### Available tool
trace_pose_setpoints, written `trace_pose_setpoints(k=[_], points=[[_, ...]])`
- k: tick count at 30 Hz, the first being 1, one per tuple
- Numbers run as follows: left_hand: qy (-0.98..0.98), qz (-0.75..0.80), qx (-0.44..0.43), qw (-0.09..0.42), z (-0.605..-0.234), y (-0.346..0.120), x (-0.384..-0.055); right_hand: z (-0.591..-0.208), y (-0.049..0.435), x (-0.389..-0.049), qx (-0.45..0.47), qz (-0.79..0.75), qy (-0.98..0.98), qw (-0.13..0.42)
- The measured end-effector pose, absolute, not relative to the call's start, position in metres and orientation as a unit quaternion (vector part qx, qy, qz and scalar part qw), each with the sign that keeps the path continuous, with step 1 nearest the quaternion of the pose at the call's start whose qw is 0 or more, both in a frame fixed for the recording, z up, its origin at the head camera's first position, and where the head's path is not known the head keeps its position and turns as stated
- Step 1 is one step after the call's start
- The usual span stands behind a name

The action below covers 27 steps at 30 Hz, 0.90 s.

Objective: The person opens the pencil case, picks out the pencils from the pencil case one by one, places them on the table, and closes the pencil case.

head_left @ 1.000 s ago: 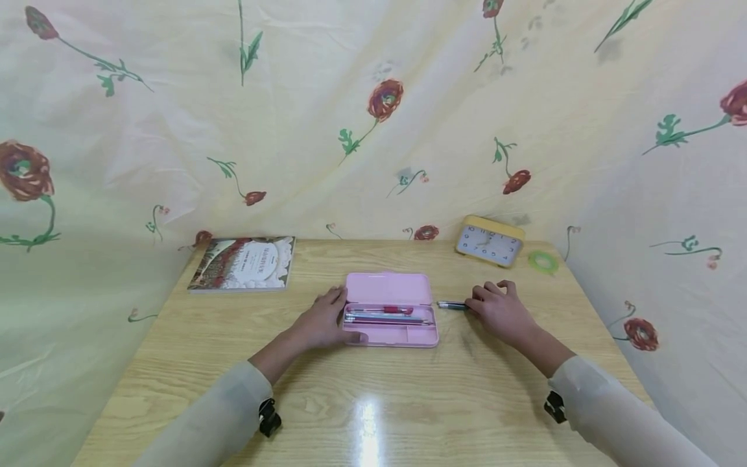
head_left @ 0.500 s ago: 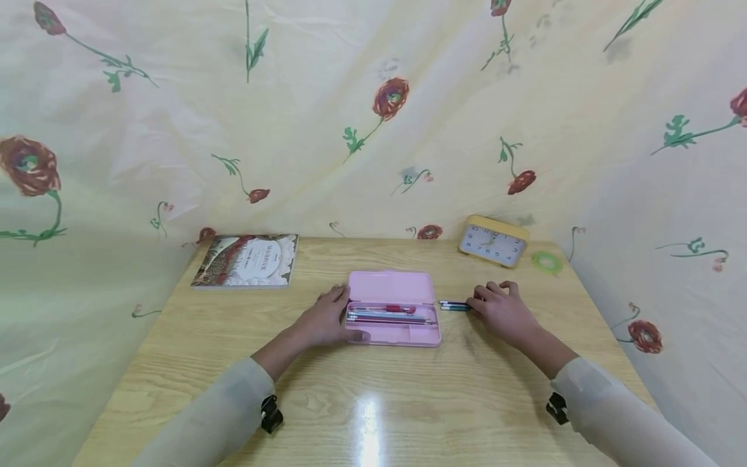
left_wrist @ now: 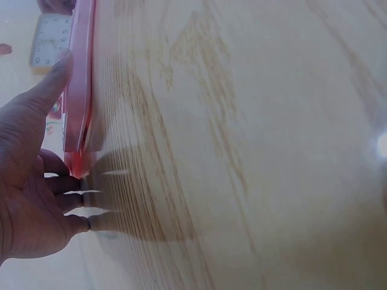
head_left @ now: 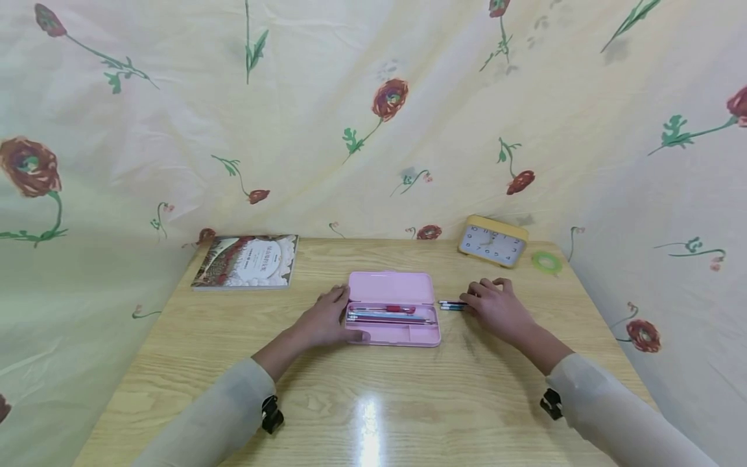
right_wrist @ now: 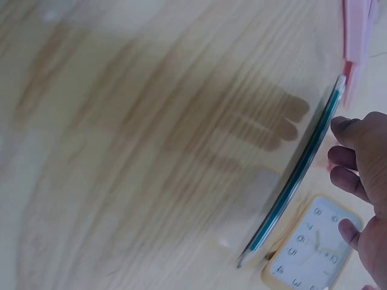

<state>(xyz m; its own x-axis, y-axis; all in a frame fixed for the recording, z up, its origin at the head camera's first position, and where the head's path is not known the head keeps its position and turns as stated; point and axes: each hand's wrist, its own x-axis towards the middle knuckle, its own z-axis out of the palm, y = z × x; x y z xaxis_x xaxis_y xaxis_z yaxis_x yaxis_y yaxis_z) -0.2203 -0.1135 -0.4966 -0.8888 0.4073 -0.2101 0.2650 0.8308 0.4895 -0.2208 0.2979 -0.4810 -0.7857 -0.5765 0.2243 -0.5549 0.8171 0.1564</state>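
Floral cloth [head_left: 292, 117] fills the upper frame; wood-grain table [head_left: 467, 415] runs across the lower part. At upper left of the table lies a book [head_left: 248, 263]; at upper right, a yellow clock [head_left: 493, 241] with a roll of green tape [head_left: 546, 262] just beside it.

Change over the last half second is small: the right hand [head_left: 496, 311] sits slightly further left, covering a bit more of the loose pencils [right_wrist: 296, 174]. Left hand [head_left: 323, 321], pink case [head_left: 391, 288] and its contents look the same. So, as judged, nothing new is in the case yet; the loose pencils, apparently two, are outside it, just right of its right end at centre right of the frame. Case is centre frame, lid laid back, with a red pen [head_left: 399, 309] and some pencils or pens [head_left: 385, 320] in its rear compartment; bare pink shows in the front ones.

Pose: both forearms come in from the lower corners in light sleeves [head_left: 222, 415]. Left hand is spread loosely at the case's left end, thumb laid on the front edge, fingers around the left side; probably steadying, nothing lifted. Right hand is palm down, fingers bent, tips at the loose pencils. Right wrist view shows one fingertip right by the pencil shaft, but whether it's pinched or only touched can't be told. Pencils appear to lie on the wood, unraised.
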Motion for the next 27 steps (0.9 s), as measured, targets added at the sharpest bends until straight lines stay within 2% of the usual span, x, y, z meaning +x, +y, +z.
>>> trace_pose_setpoints(k=[7, 12, 21, 27], points=[[0.944, 0.233, 0.180, 0.151, -0.496, -0.113, -0.220, -0.473, 0.269, -0.222, 0.336, -0.014, -0.930, 0.152], [0.945, 0.232, 0.178, 0.150, -0.497, -0.113, -0.220, -0.470, 0.246, -0.221, 0.368, 0.010, -0.918, 0.147], [0.944, 0.233, 0.176, 0.151, -0.496, -0.112, -0.222, -0.468, 0.217, -0.218, 0.404, 0.023, -0.914, 0.035], [0.943, 0.241, 0.168, 0.159, -0.495, -0.112, -0.218, -0.470, 0.212, -0.217, 0.388, 0.039, -0.921, -0.005]])
